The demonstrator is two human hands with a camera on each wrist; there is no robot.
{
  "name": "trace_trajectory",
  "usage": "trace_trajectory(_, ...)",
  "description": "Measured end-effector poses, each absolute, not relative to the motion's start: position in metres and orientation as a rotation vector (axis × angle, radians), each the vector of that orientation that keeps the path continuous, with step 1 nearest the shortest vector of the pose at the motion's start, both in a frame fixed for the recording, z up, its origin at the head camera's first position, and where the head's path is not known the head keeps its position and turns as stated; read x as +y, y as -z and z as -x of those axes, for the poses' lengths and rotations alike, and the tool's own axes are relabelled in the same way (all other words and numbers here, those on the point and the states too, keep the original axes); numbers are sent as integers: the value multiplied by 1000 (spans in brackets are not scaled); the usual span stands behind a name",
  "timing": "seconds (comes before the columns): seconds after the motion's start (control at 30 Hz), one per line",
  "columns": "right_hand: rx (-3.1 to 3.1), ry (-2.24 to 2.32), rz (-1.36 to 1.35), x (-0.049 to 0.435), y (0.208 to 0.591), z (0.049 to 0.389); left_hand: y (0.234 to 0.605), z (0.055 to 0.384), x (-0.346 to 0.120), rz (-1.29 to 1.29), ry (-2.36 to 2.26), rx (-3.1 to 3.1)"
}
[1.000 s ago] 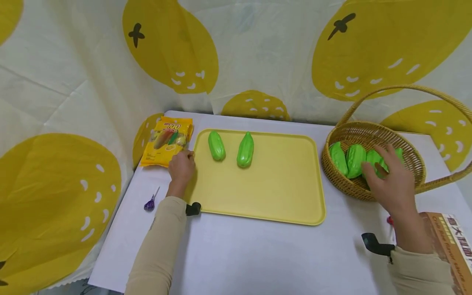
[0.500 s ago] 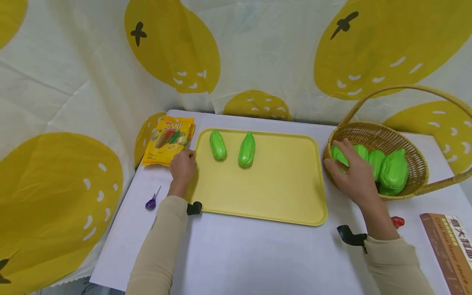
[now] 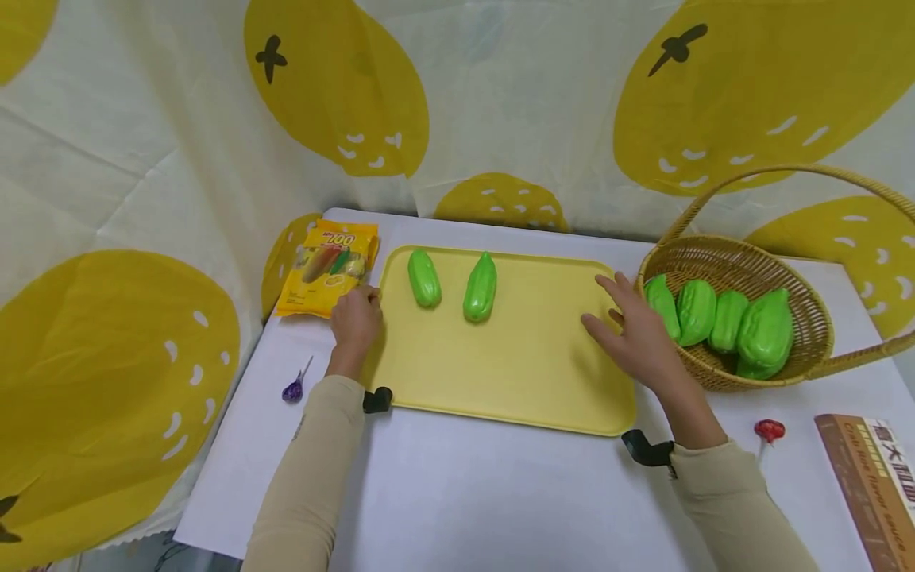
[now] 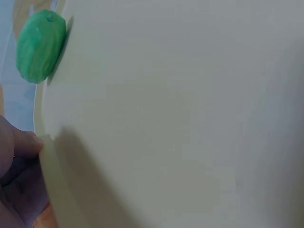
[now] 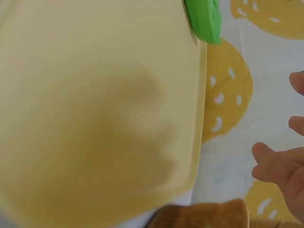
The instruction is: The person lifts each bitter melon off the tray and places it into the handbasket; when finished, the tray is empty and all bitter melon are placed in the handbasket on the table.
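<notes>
My left hand grips the left rim of a yellow tray, its thumb on the edge and its fingers curled beside it. My right hand, fingers spread and holding nothing, hovers over the tray's right side. Two shiny green ribbed gourds lie in the tray's back left part, a shorter left one and a pointed right one. Just right of the right hand stands a wicker basket with a tall handle, several more green gourds lying in it.
A yellow candy bag lies by the left hand, with a purple lollipop nearer the front. At the right are a red lollipop and a brown box. A fruit-print curtain hangs behind the table.
My right hand has moved left, from over the gourds in the basket to over the tray's right side, its fingers spreading. The left hand stays at the tray rim.
</notes>
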State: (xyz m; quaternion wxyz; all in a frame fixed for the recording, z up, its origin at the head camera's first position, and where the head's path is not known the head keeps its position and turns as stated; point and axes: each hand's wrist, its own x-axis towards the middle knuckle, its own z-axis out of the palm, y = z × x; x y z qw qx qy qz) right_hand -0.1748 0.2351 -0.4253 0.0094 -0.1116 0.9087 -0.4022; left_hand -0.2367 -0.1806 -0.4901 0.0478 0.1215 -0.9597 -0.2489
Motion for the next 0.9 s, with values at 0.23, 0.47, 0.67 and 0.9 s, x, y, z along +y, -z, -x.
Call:
trace_trajectory(0.23, 2776, 1250, 375, 219, 434, 184, 491, 238, -182, -383, 770, -2928)
trace_trajectory(0.47, 2701, 1252, 377, 201, 440, 192, 490, 238, -184, -373, 762, -2927)
trace_trajectory(0.67, 2683, 1217, 437, 177, 440, 204, 489, 238, -184, -385, 760, -2915)
trace_trajectory(0.9, 2658, 1169, 438, 161, 444, 212, 490, 238, -181, -386, 770, -2929)
